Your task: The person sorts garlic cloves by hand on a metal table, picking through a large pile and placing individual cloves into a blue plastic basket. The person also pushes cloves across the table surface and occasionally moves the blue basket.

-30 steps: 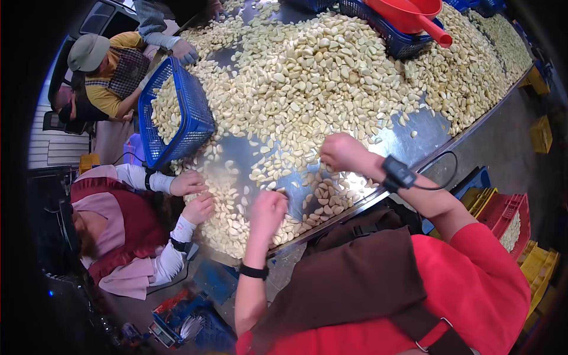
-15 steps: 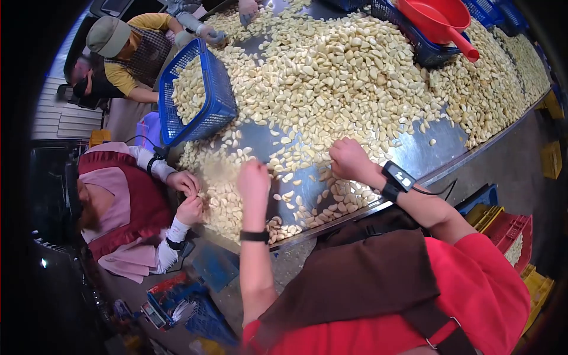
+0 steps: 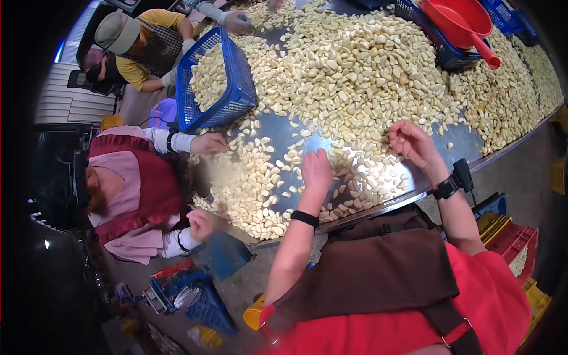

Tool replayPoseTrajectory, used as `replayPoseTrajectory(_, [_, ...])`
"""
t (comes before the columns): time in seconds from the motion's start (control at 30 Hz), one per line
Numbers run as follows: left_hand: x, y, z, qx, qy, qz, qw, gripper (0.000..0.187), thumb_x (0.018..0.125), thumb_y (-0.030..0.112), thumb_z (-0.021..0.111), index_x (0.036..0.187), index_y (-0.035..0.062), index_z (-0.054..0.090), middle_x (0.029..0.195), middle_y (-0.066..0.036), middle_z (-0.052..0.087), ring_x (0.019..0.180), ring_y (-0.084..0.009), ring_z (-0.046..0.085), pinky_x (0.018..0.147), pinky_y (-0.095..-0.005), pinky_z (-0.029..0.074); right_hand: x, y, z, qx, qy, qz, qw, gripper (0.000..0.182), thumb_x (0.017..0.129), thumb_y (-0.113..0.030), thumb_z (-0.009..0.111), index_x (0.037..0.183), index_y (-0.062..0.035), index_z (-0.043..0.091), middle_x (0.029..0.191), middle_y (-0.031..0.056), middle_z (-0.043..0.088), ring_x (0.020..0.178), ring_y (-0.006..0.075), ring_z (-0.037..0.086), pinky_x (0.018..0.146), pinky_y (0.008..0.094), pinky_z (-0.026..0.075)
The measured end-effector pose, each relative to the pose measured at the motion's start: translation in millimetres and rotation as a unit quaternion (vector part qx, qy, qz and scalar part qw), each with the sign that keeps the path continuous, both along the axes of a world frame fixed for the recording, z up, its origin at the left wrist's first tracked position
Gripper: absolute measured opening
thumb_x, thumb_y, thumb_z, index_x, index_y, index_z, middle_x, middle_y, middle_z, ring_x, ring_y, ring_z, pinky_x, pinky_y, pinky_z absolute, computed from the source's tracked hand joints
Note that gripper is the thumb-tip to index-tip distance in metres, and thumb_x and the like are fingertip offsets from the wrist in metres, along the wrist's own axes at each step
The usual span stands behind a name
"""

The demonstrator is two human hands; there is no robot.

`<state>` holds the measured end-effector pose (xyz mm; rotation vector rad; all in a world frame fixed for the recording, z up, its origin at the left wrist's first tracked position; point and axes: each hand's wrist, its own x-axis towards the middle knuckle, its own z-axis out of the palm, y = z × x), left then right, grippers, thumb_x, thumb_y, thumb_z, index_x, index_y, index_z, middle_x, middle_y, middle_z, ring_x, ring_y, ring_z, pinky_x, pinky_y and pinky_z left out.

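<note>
Peeled garlic cloves (image 3: 361, 65) cover much of the metal table (image 3: 316, 144), heaped in the middle and scattered thinly near me. My left hand (image 3: 318, 171) is low over the near part of the table, fingers curled together; whatever they may hold is hidden. A loose patch of cloves (image 3: 361, 183) lies just right of it. At the near edge of the big heap is my right hand (image 3: 411, 144), turned partly palm up, with fingertips and thumb curled inward. Something pale may be between them, too small to make out.
A blue basket (image 3: 245, 83) of cloves stands at the left, a red scoop (image 3: 458, 23) in another basket at the back right. A co-worker in a maroon apron (image 3: 151, 183) works at the left end; another wears a cap (image 3: 117, 32). Crates (image 3: 513, 245) stand at the right.
The view has shifted a little. Both my hands have moved right, and my right hand has rolled palm up. The nearby co-worker's hands have come apart, one reaching over the cloves.
</note>
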<state>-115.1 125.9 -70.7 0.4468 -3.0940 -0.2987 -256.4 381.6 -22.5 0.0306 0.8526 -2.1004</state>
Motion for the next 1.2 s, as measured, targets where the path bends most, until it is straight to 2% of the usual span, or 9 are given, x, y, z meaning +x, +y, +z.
replayPoseTrajectory(0.1, [15,2,9,-0.002,0.002,0.006,1.0,0.017,0.074,0.003,0.059,0.091,0.0033,0.053,0.083,-0.019,0.054,0.08,-0.0358,0.058,0.068,-0.0445,0.05,-14,3,-9,0.323,0.126,0.035,0.937,0.013,0.085,-0.012,0.053,0.091,-0.001,0.056,0.071,0.0091,0.061,0.061,0.0171,0.059,0.056,0.0265,0.048])
replayPoseTrajectory(0.23, [14,-4,7,0.028,-0.054,0.043,0.997,0.016,0.075,0.005,0.057,0.091,0.0054,0.053,0.085,-0.017,0.057,0.081,-0.0354,0.06,0.067,-0.0452,0.049,31,-41,-25,0.622,0.52,0.164,0.562,0.021,0.076,-0.008,0.051,0.095,-0.0065,0.058,0.08,0.0193,0.065,0.078,0.0392,0.062,0.069,0.0472,0.047])
replayPoseTrajectory(0.33, [16,-20,30,0.06,-0.016,0.137,0.989,0.014,0.075,0.008,0.056,0.089,0.0076,0.055,0.086,-0.015,0.06,0.077,-0.0342,0.061,0.068,-0.0451,0.049,37,-61,-18,0.536,0.515,0.255,0.618,0.023,0.078,-0.009,0.05,0.098,-0.0073,0.06,0.08,0.0185,0.065,0.076,0.0374,0.062,0.07,0.0447,0.048])
replayPoseTrajectory(0.4, [27,-54,38,0.094,0.039,0.235,0.967,0.01,0.076,0.011,0.056,0.086,0.0082,0.06,0.086,-0.014,0.06,0.076,-0.0329,0.062,0.068,-0.0437,0.05,32,-58,-10,0.482,0.352,0.199,0.777,0.025,0.08,-0.011,0.047,0.099,-0.0076,0.061,0.08,0.018,0.065,0.075,0.0355,0.063,0.07,0.0428,0.049])
replayPoseTrajectory(0.6, [29,-81,16,0.052,-0.031,0.218,0.974,0.012,0.076,0.015,0.061,0.082,0.0068,0.067,0.092,-0.017,0.06,0.081,-0.0338,0.062,0.073,-0.0424,0.05,23,-58,-31,0.531,0.499,0.243,0.64,0.021,0.081,-0.014,0.046,0.095,-0.0058,0.059,0.086,0.017,0.065,0.081,0.0359,0.062,0.071,0.0433,0.048])
replayPoseTrajectory(0.73, [15,-72,13,0.019,-0.072,0.17,0.983,0.016,0.077,0.016,0.063,0.084,0.0034,0.067,0.095,-0.02,0.059,0.081,-0.0365,0.062,0.074,-0.0426,0.051,41,-64,-38,0.512,0.491,0.261,0.654,0.02,0.082,-0.016,0.049,0.097,-0.0061,0.058,0.08,0.016,0.063,0.076,0.0353,0.061,0.071,0.0425,0.047])
replayPoseTrajectory(0.83, [12,-77,5,0.001,-0.074,0.171,0.983,0.015,0.075,0.015,0.063,0.082,0.0022,0.066,0.091,-0.02,0.06,0.081,-0.0363,0.062,0.074,-0.0426,0.051,37,-55,-47,0.405,0.41,0.229,0.784,0.02,0.083,-0.012,0.051,0.1,-0.005,0.059,0.072,0.0094,0.06,0.065,0.0231,0.058,0.062,0.034,0.047])
replayPoseTrajectory(0.9, [11,-85,-7,0.064,-0.102,0.201,0.972,0.014,0.074,0.013,0.063,0.082,0.0024,0.066,0.086,-0.019,0.06,0.082,-0.036,0.062,0.075,-0.0432,0.051,30,-47,-37,0.257,0.141,0.213,0.932,0.02,0.085,-0.006,0.05,0.102,-0.0028,0.059,0.071,0.0034,0.058,0.06,0.0106,0.052,0.054,0.0237,0.043])
replayPoseTrajectory(1.2, [-24,38,78,0.308,0.208,0.012,0.928,0.009,0.078,0.003,0.055,0.086,0.0039,0.058,0.084,-0.015,0.057,0.078,-0.0324,0.057,0.069,-0.0391,0.047,51,-74,-8,-0.018,-0.164,0.126,0.978,0.045,0.099,-0.042,0.035,0.109,-0.0043,0.057,0.088,0.0084,0.063,0.087,0.023,0.064,0.074,0.0327,0.052])
